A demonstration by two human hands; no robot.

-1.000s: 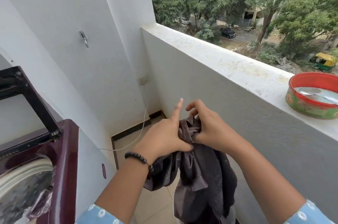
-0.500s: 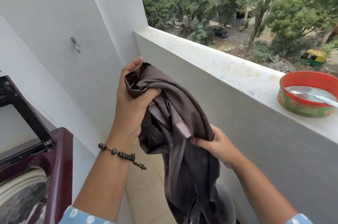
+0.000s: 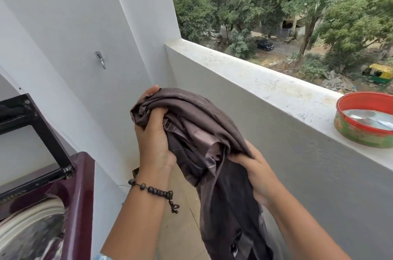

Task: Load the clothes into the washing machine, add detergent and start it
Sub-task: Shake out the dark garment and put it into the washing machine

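Since half a second earlier the left hand [image 3: 154, 140] had dropped a bit lower with its bunch of fabric, and the right hand [image 3: 258, 174] had slid up closer, gathering more of it. Both hands were clenched around the dark grey-brown garment [image 3: 197, 132]: left one gripping the top bundle, right one pinching a fold lower down, rest of the cloth hanging toward the floor between the forearms. A beaded bracelet [image 3: 155, 190] sat on the left wrist. Washing machine [image 3: 78, 196], maroon top, lid [image 3: 32, 138] propped open, was off at the lower left, well apart from the garment. A red-rimmed tin [image 3: 361, 132] sat on the balcony ledge [image 3: 255, 81] to the right.
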